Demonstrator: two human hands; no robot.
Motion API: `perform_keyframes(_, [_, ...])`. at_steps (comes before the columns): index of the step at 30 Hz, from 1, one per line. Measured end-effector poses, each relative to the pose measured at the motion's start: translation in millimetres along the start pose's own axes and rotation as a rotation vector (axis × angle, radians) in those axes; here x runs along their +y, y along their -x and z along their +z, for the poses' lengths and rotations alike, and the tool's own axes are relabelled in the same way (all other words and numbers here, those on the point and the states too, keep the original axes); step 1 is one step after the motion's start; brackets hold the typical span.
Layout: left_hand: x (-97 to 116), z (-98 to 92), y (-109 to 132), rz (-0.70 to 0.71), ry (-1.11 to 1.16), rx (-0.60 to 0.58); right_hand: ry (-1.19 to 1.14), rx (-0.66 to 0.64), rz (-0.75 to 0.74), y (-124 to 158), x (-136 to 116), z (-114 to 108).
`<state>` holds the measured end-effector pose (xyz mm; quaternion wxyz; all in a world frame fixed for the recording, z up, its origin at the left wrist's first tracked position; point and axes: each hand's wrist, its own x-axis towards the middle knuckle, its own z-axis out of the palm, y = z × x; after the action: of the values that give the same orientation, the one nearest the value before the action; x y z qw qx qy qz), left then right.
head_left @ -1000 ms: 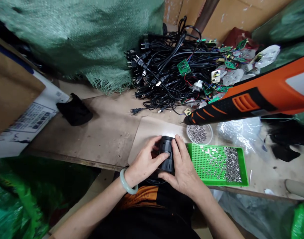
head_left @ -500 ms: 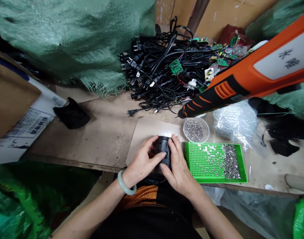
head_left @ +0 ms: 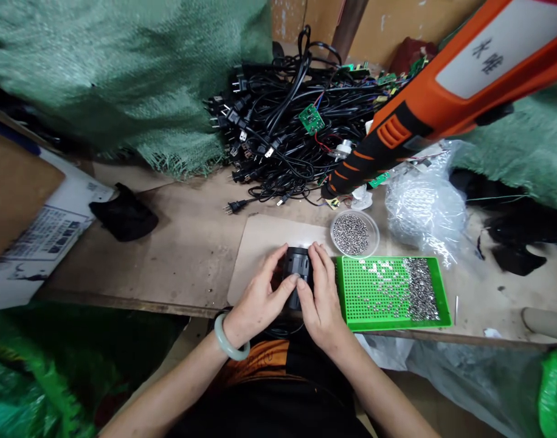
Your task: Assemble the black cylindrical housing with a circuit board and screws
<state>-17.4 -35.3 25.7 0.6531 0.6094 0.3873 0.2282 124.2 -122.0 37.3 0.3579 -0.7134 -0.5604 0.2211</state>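
Illumination is even and moderately bright, diffuse from overhead, with no single source visible; shadows stay soft beneath the left hand (head_left: 255,301), the right hand (head_left: 321,304) and the black cloth (head_left: 123,213). Specular glare marks the clear plastic bag (head_left: 424,210). Wide-angle distortion bows the workbench edge (head_left: 123,302) and stretches the orange power tool (head_left: 424,115) at upper right.

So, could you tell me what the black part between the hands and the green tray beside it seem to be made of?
The black housing looks like moulded plastic with a dull matt finish, judging by its even colour and clean-edged slots, though the fingers hide much of it. The green tray also looks like moulded plastic, with a bright, slightly glossy surface and a regular grid of small holes.
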Motion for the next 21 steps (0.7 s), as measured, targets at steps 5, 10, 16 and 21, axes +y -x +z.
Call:
perform_keyframes(5, [-1, 0.8, 1, -0.019, -0.012, -0.012, 0.039, 0.011, -0.037, 1, 0, 4])
perform_keyframes(10, [-1, -1.8, 1, 0.038, -0.095, -0.02, 0.068, 0.019, -0.036, 2, 0, 5])
perform_keyframes(16, [-1, -6.6, -3, -0.008, -0.046, -0.028, -0.096, -0.021, 0.137, 7, 11, 7])
perform_keyframes(21, [2, -13.8, -8, -0.094, -0.006, -0.019, -0.256, 0.169, 0.335, 12, 14, 9])
